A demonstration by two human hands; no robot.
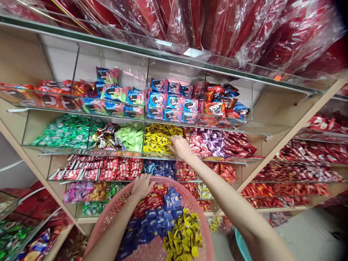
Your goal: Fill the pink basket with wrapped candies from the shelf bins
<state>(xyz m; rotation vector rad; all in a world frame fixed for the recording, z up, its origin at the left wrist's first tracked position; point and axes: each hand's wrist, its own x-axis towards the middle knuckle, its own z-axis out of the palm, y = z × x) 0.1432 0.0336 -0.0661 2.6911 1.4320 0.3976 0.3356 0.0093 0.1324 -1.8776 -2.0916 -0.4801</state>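
My left hand (141, 186) lies on the far rim of a round pink plastic basket (202, 203), its fingers bent over the edge. Inside the basket are red packets (152, 199), blue-wrapped sweets (156, 221) and yellow-wrapped candies (185, 235), in separate heaps. My right hand (181, 147) reaches over the front glass of a shelf compartment, at the right side of a pile of yellow candies (157, 139). Its fingers are curled and pressed together, pointing left. Whatever they hold is hidden.
Glass dividers split the shelves into compartments. Green candies (65, 132) lie left, purple and pink ones (210, 141) right, and blue cookie packs (165, 99) above. Clear-wrapped red bags (185, 21) fill the top shelf. A teal bucket (241, 246) stands on the floor at right.
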